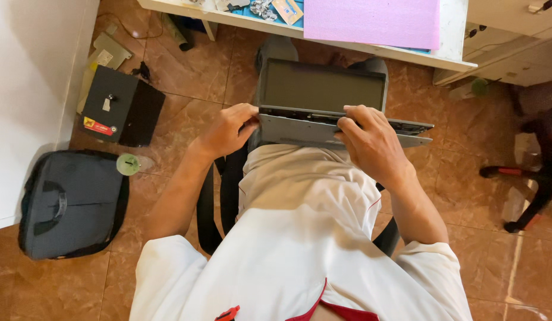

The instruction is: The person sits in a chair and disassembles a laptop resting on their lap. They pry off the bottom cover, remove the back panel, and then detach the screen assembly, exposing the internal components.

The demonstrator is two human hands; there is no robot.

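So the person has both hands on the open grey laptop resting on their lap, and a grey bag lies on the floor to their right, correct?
Not quite. In the head view, both the left hand and the right hand do grip the open grey laptop on the lap, but the grey bag lies on the floor to the person's left, not their right.

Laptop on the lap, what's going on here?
A seated person in a white shirt holds an open grey laptop on their lap, screen dark. The left hand grips its left edge near the hinge; the right hand presses along the base, where the top cover looks lifted or partly apart. A pink foam sheet lies on the white desk ahead. On the tiled floor to the left sit a grey bag and a black box.
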